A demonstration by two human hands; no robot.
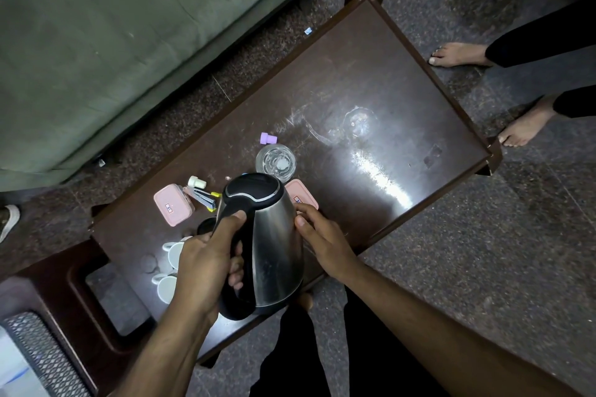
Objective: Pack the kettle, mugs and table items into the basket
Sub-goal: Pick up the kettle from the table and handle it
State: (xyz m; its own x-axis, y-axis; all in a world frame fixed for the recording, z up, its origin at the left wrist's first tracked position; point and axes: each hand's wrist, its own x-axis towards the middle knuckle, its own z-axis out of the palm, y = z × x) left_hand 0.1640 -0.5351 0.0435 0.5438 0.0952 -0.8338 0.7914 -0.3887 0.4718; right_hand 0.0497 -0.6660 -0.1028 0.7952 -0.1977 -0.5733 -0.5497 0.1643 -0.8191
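Observation:
A steel kettle (274,245) with a black lid and handle is held over the near end of the dark brown table (371,80). My left hand (209,264) is wrapped around its black handle. My right hand (322,238) rests flat against the kettle's steel side. Two white mugs (172,255) (166,288) stand on the table left of my left hand, partly hidden by it. A glass (276,162) stands just beyond the kettle. Two pink lidded boxes (173,204) (303,195) flank the kettle. A mesh basket (42,354) sits at the lower left.
A stapler (203,196), a small white bottle (197,182) and a purple cap (268,138) lie near the boxes. A green sofa (129,26) runs along the left. Another person's bare feet (458,55) stand on the stone floor at the table's far right. A brown stool (80,284) holds the basket.

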